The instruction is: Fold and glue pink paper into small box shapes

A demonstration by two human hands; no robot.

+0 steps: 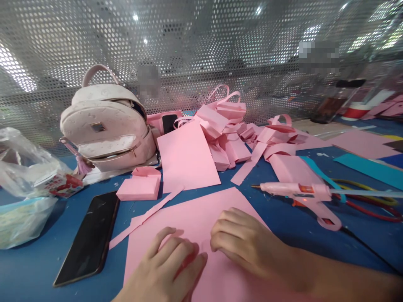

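A large pink paper sheet (195, 218) lies flat on the blue table (299, 226) in front of me. My left hand (166, 268) rests palm-down on the sheet's near part, fingers spread and pressing on it. My right hand (248, 243) presses on the same sheet just to the right, with its fingers curled under and knuckles up. The two hands nearly touch at the fingertips. Neither hand grips anything. A thin pink paper strip (147, 216) lies along the sheet's left edge.
A black phone (88, 239) lies left of the sheet. A pink glue gun (299, 195) and scissors (371, 205) lie at the right. Behind are a folded pink box (138, 188), another pink sheet (185, 157), piled pink paper bags (233, 126), a backpack (107, 126) and plastic bags (22, 184).
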